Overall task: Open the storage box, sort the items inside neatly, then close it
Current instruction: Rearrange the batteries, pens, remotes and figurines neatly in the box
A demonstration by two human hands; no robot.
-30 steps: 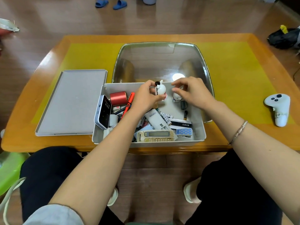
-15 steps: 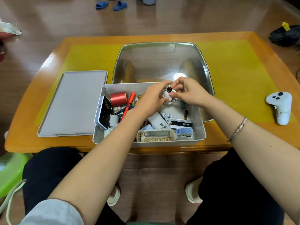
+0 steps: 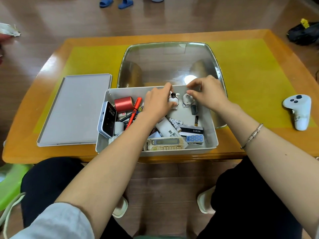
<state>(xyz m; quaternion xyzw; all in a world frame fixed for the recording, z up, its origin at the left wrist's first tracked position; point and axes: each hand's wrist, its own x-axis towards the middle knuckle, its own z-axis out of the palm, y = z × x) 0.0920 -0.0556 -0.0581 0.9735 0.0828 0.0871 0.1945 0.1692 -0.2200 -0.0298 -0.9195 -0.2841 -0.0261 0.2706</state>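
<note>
The white storage box (image 3: 211, 135) stands open at the table's near edge, its clear lid (image 3: 169, 64) lying flat behind it. My left hand (image 3: 158, 103) grips a small white figurine with a black head (image 3: 173, 99), upright near the box's back wall. My right hand (image 3: 209, 95) hovers with loosely curled fingers just above a second white figurine (image 3: 186, 102) and holds nothing. Also in the box are a red can (image 3: 122, 104), a red pen (image 3: 133, 112), a phone-like device (image 3: 107, 119), a beige remote (image 3: 164, 144), a white remote (image 3: 166, 127) and batteries (image 3: 175, 122).
A grey tray (image 3: 74, 109) lies on the table left of the box. A white game controller (image 3: 297, 111) rests at the right on the yellow mat (image 3: 250, 75). Beyond the table, blue slippers (image 3: 115, 3) and a black bag (image 3: 303, 32) lie on the floor.
Both hands were together on one figurine. They have drawn apart: my left hand keeps the black-headed figurine, and my right hand has lifted off above the second one.
</note>
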